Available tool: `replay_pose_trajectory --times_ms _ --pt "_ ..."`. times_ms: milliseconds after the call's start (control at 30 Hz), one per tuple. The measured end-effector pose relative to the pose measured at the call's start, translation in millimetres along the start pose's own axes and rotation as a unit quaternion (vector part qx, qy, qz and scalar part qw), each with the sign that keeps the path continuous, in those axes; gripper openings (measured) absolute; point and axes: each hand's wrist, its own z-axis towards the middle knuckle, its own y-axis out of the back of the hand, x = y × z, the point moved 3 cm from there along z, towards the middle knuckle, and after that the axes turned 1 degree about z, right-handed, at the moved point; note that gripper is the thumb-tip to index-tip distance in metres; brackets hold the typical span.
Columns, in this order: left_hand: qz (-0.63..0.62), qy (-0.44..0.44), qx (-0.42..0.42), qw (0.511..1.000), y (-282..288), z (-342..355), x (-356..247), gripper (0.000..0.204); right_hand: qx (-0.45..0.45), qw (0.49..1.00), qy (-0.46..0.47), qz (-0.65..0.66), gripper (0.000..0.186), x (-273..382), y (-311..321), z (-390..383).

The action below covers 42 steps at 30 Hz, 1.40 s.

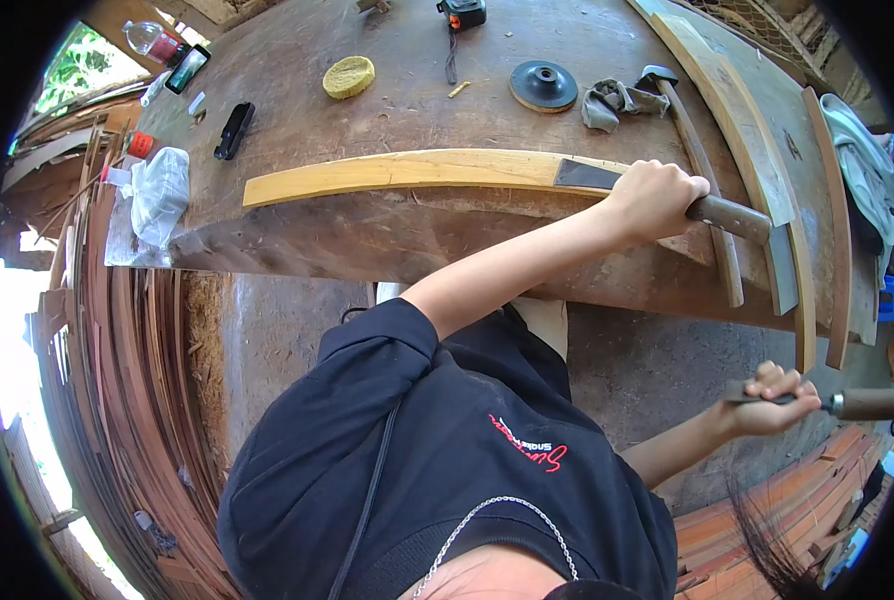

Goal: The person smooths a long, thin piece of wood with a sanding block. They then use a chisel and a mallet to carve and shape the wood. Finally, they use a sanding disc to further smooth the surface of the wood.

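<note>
Here's the left hand (652, 203), reaching across the table (297, 235), fist closed firmly around a chisel (732, 219), and that dark, flat blade pokes out to the left, over the strip (387, 173)! The strip, pale and yellowish, lies along the near side of the tabletop, its right end running up to that fist. The brown handle juts out to the right, crossing above the long shaft of a hammer (705, 160). Down at the lower right, off the table's edge, the right hand (775, 398) has its fingers curled snugly around a second chisel (872, 404), gripping near the blade, the wooden handle pointing right. Just beyond the left fist sits a crumpled grey rag (617, 103), with a round black disc (543, 87) beside it. Farther left, there's a yellow pad (349, 77), and up at the far side, a tape measure (462, 13). Long boards (735, 115) line the right, and a clear bag (160, 198) slumps at the left corner!
</note>
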Motion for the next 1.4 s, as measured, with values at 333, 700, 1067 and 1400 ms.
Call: replay_pose_trajectory --times_ms 333,700,1067,1400 --pt "0.023 0.013 -0.064 0.998 16 -10 22 0.020 0.089 0.986 -0.134 0.035 0.034 -32 -21 -33" --pt "0.049 0.025 -0.093 0.994 49 -41 49 0.017 0.141 0.972 -0.187 -0.010 0.032 -48 -47 -76" --pt "0.114 0.090 -0.103 0.984 84 -80 87 0.023 0.278 0.934 -0.225 -0.005 0.029 -66 -83 -114" --pt "0.104 0.142 -0.109 0.978 122 -111 104 0.026 0.356 0.872 -0.334 0.037 0.029 -73 -107 -167"
